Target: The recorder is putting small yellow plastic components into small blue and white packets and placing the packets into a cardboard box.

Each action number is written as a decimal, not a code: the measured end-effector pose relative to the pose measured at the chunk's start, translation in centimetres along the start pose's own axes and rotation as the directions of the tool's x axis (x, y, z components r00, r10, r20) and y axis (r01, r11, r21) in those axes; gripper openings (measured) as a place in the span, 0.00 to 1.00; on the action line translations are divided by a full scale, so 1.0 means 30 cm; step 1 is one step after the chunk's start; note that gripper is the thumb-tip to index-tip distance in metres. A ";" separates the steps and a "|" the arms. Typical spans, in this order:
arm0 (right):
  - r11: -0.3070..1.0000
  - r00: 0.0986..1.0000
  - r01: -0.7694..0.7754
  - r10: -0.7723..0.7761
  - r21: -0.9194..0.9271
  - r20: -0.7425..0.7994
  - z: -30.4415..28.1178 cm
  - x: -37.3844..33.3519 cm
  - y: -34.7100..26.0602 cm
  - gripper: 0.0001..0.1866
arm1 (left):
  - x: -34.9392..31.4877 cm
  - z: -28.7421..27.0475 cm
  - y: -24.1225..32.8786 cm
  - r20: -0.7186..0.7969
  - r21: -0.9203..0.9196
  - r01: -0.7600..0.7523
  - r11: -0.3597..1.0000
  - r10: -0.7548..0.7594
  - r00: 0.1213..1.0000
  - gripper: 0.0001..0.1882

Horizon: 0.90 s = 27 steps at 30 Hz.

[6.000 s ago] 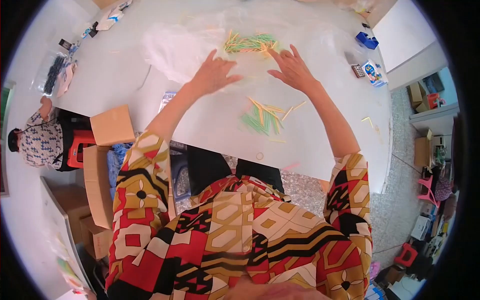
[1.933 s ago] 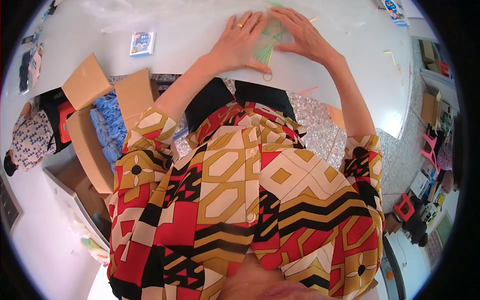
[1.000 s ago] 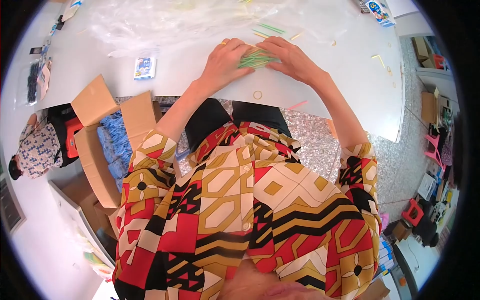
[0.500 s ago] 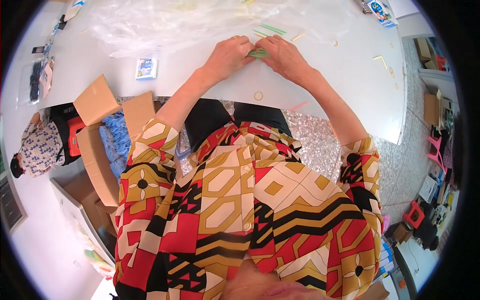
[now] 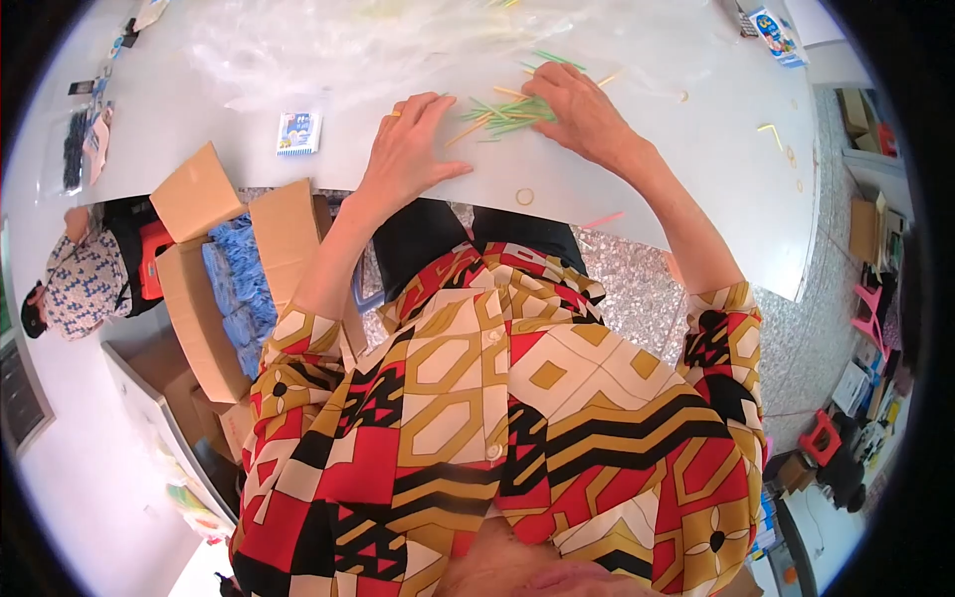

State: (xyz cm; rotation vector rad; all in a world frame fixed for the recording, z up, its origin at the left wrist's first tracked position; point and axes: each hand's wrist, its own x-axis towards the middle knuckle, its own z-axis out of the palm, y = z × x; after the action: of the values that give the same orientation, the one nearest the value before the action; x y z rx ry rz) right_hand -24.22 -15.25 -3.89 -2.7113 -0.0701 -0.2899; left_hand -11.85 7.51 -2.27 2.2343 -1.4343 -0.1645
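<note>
Straws [image 5: 505,118]: loose cluster gathered, ends uneven; right hand [image 5: 579,111] gripping it; left hand [image 5: 404,149] open, empty; strays [image 5: 560,61] ungathered.

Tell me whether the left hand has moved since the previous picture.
Yes. Judged against the blue-and-white packet lying on the table, the left hand has moved left, nearer the packet and away from the straws.

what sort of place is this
Probably a small workshop or packing room: thin green and yellow sticks on a white table, an open cardboard box of blue items beside it.
</note>
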 end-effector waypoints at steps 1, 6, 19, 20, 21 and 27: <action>0.996 0.999 0.046 -0.047 -0.074 -0.015 -0.005 0.009 -0.002 0.20 | -0.006 0.005 -0.002 -0.034 0.013 -0.011 1.000 0.011 0.999 0.34; 0.987 0.990 0.019 0.004 -0.161 0.140 0.013 0.062 -0.040 0.16 | 0.012 0.052 -0.021 -0.070 -0.023 -0.011 1.000 0.010 0.997 0.29; 0.885 0.974 0.060 0.049 -0.462 0.221 0.043 0.066 -0.159 0.17 | 0.014 0.078 -0.001 -0.185 -0.029 -0.096 0.995 0.089 0.979 0.22; 0.885 0.974 0.065 0.045 -0.462 0.223 0.052 0.055 -0.148 0.17 | 0.012 0.081 -0.001 -0.201 -0.029 -0.108 0.994 0.100 0.975 0.21; 0.892 0.983 0.051 0.034 -0.450 0.178 0.059 0.046 -0.139 0.18 | 0.010 0.085 -0.003 -0.203 -0.030 -0.105 0.994 0.097 0.974 0.21; 0.941 0.998 -0.010 0.031 -0.338 0.058 0.068 0.012 -0.119 0.17 | 0.004 0.107 -0.009 -0.229 -0.064 -0.105 0.992 0.088 0.969 0.20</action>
State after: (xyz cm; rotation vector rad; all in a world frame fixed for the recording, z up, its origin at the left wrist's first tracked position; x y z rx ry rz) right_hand -23.81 -11.15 -4.22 -3.0614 -0.0102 -0.2273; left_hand -12.68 6.43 -5.19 2.0434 -1.3852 0.0652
